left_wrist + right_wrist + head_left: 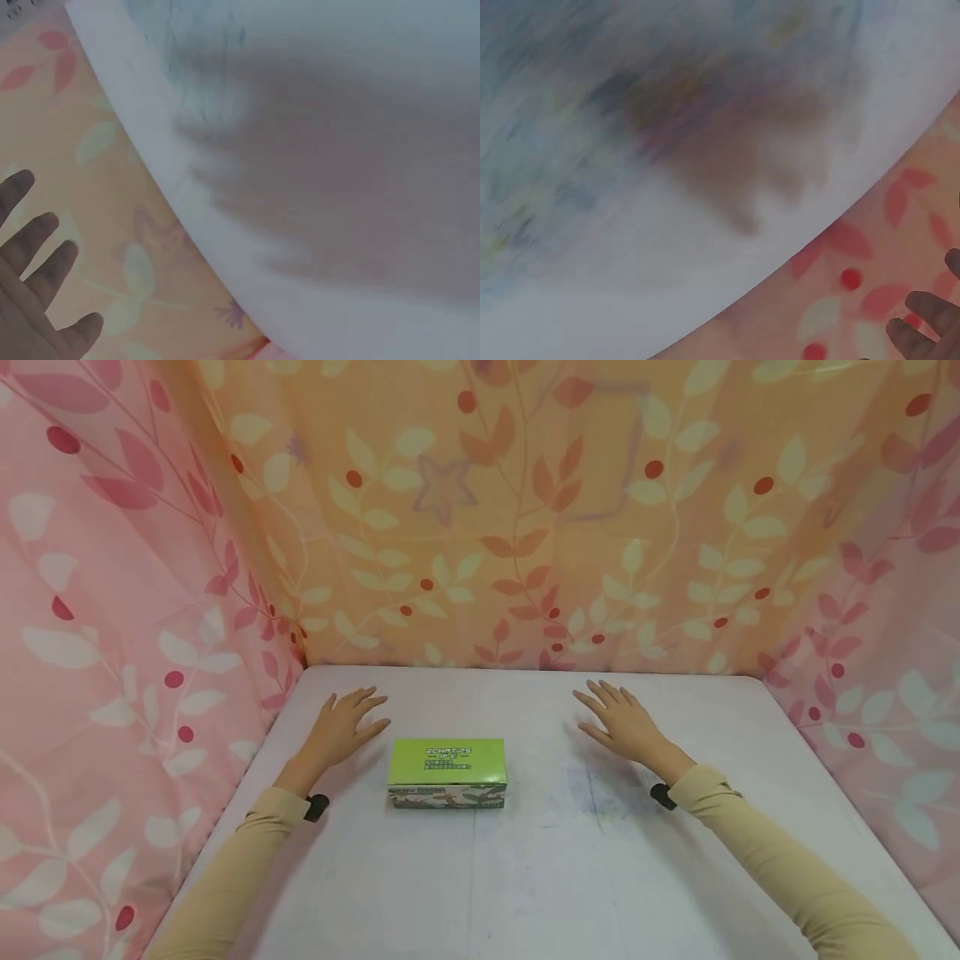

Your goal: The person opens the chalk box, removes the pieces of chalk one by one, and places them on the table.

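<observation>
A green-topped box (pixel 447 762) with a patterned front side lies on the white table, left of the middle in the head view. My left hand (pixel 343 727) hovers to the left of the box, fingers spread and holding nothing. Its fingers also show at the lower left of the left wrist view, over the curtain. On the other side, my right hand (pixel 617 720) is held above the table, apart from the box, with fingers spread and nothing in it. Only some of its fingertips (pixel 922 311) show in the right wrist view.
The white table (pixel 540 877) has faint bluish stains on its right half. Leaf-patterned curtains hang behind it (pixel 517 527) and along both sides. A dark band (pixel 318 808) sits at the left wrist and another (pixel 663 796) at the right.
</observation>
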`<move>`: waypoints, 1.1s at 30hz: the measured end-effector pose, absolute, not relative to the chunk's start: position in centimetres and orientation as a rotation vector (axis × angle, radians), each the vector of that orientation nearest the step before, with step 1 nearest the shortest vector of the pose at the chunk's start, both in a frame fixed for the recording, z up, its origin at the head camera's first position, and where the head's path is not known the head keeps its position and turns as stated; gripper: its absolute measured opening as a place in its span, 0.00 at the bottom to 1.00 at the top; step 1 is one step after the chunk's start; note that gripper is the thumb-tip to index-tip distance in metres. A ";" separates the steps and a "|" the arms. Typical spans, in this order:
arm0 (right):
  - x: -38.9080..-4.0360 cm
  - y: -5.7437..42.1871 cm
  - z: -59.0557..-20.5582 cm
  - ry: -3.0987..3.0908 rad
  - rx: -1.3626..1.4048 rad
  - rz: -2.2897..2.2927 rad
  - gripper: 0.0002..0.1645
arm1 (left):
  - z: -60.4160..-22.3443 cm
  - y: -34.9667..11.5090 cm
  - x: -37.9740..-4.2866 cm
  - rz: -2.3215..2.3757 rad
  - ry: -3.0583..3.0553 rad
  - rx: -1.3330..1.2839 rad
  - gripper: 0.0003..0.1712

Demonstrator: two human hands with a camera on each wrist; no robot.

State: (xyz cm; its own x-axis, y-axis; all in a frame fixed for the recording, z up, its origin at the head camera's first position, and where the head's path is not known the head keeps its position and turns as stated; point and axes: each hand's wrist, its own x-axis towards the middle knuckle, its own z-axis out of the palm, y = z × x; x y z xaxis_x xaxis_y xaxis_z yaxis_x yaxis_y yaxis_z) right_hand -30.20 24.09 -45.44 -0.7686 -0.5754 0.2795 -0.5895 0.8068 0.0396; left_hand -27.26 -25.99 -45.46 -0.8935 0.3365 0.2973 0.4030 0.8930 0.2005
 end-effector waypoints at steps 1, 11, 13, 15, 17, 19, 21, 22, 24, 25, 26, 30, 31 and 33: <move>-30.0 23.4 -45.4 -2.712 0.920 0.078 0.37 | -45.5 -25.9 -26.8 -0.394 -2.803 -0.572 0.29; -27.1 16.6 -44.7 -2.606 1.170 0.182 0.35 | -45.8 -25.3 -22.7 -1.008 -2.891 -0.641 0.30; -26.5 15.5 -44.6 -2.585 1.234 0.217 0.35 | -45.9 -25.2 -22.1 -1.093 -2.911 -0.653 0.33; -25.8 14.5 -44.6 -2.588 1.288 0.229 0.36 | -46.0 -25.0 -21.5 -1.154 -2.925 -0.662 0.37; -25.3 13.6 -44.6 -2.599 1.335 0.231 0.37 | -46.3 -24.8 -21.2 -1.181 -2.933 -0.678 0.43; -24.9 12.8 -44.7 -2.616 1.376 0.226 0.39 | -46.7 -24.6 -21.1 -1.192 -2.941 -0.696 0.51; -24.7 12.2 -44.8 -2.626 1.406 0.227 0.41 | -47.3 -24.3 -21.1 -1.214 -2.943 -0.720 0.58; -24.6 12.0 -44.8 -2.626 1.418 0.230 0.41 | -47.6 -24.2 -21.2 -1.221 -2.948 -0.733 0.61; -24.5 11.5 -45.0 -2.630 1.430 0.235 0.42 | -48.1 -24.0 -21.3 -1.229 -2.959 -0.753 0.66; -24.4 11.4 -45.0 -2.633 1.430 0.233 0.43 | -48.3 -23.9 -21.4 -1.231 -2.967 -0.758 0.67; -24.4 11.2 -45.1 -2.640 1.426 0.231 0.43 | -48.5 -23.8 -21.5 -1.241 -2.973 -0.758 0.67; -24.5 10.9 -45.1 -2.674 1.412 0.192 0.43 | -48.8 -23.7 -22.0 -1.216 -2.988 -0.756 0.66; -24.5 10.8 -45.0 -2.676 1.414 0.180 0.43 | -48.8 -23.7 -22.1 -1.208 -2.991 -0.753 0.65; -24.4 10.7 -44.9 -2.666 1.428 0.160 0.42 | -48.8 -23.7 -22.3 -1.192 -2.989 -0.764 0.65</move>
State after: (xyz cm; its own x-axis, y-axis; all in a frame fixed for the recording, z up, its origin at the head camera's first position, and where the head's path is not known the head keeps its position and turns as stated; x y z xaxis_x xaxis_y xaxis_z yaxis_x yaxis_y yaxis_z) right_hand -24.43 10.69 -44.87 -0.5504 -0.8214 0.1493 -0.8334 0.5513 -0.0394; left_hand -22.28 -23.68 -48.76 -0.8804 0.4740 0.0159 0.3549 0.6362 0.6851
